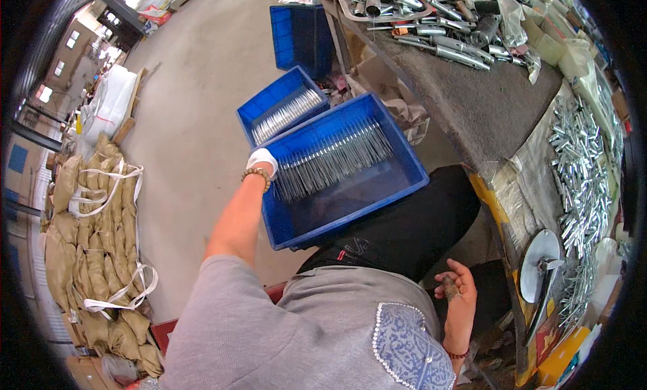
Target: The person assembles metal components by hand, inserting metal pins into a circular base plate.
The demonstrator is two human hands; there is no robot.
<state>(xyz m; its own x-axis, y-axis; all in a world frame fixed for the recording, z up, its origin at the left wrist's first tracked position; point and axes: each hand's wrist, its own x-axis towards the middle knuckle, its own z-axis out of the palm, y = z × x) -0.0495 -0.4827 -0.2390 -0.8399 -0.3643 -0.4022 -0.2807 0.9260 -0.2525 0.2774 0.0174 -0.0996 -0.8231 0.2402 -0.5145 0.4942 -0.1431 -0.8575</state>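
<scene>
A blue plastic crate rests tilted across my lap, with a row of slim metal rods lying side by side in it. My left hand, in a white glove with a beaded bracelet at the wrist, grips the crate's left wall; its fingertips are mostly hidden. Bare and beside my right thigh, my right hand has its fingers apart and slightly bent, holding nothing. Something dark covers part of one finger.
Beyond stand a second blue crate with similar metal pieces and a taller blue crate. At right, a workbench carries metal tubes, a heap of small shiny parts and a round metal disc. Tan sacks lie at left.
</scene>
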